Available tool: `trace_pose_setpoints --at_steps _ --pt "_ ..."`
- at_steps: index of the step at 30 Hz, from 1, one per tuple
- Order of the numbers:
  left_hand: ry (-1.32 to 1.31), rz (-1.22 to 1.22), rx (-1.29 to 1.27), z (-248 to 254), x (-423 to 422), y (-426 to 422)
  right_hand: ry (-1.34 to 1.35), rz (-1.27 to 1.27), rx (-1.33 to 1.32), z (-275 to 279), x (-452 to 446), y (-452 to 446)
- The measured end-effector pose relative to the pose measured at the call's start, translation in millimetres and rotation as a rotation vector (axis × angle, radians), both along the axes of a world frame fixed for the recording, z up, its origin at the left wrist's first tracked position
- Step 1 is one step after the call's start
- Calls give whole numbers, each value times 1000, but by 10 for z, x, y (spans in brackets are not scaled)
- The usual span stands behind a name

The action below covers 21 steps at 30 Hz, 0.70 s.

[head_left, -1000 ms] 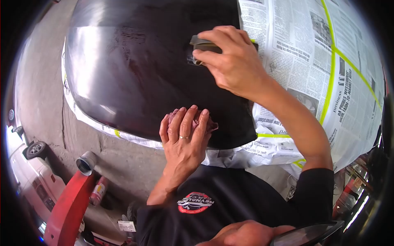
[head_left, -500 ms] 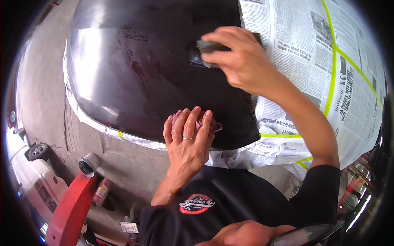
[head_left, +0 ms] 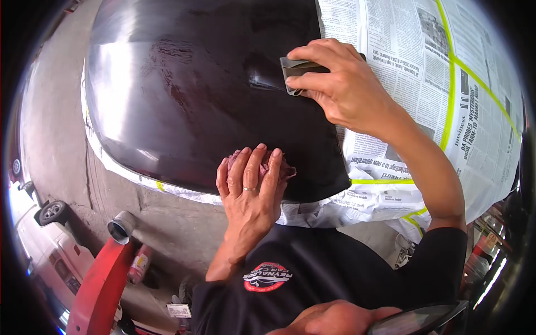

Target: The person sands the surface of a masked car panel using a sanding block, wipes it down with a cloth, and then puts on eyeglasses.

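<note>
Leaning by the red beam at left, does that grey cup hold anything?

"Can't tell. Too small."

"The hands?"

"Left hand: fingers slightly parted, loosely grasping the cloth on the panel's near edge. Right hand: pinching the block by the panel's right edge."

"Any change?"

"The block has moved right, farther from the shiny patch."

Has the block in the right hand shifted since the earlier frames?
Yes. The block in the right hand has moved across the dark panel, closer to the panel's edge along the newspaper.
</note>
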State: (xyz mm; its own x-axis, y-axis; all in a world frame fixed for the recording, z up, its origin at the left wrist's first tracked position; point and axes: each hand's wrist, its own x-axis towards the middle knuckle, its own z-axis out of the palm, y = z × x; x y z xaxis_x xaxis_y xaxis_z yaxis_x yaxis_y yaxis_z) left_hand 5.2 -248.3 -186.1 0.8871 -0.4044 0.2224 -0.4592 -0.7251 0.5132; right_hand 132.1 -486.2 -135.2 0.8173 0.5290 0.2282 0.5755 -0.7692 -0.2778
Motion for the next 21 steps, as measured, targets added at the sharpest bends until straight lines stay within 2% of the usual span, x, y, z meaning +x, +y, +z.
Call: trace_pose_setpoints --at_steps 5,7,11,15,19,21 --pt "-8 6 30 5 1 -1 -45 76 0 -75 197 255" --pt "-5 4 34 38 -8 -3 -97 50 42 -117 120 201" --pt "-5 3 7 13 6 0 -63 17 -45 4 26 111" --pt "-11 8 25 18 0 -8 -89 56 56 -136 173 262" --pt "-1 -2 9 13 6 1 -11 -20 -11 17 -35 37" --pt "-10 1 6 6 24 10 -63 9 -46 -41 101 177"
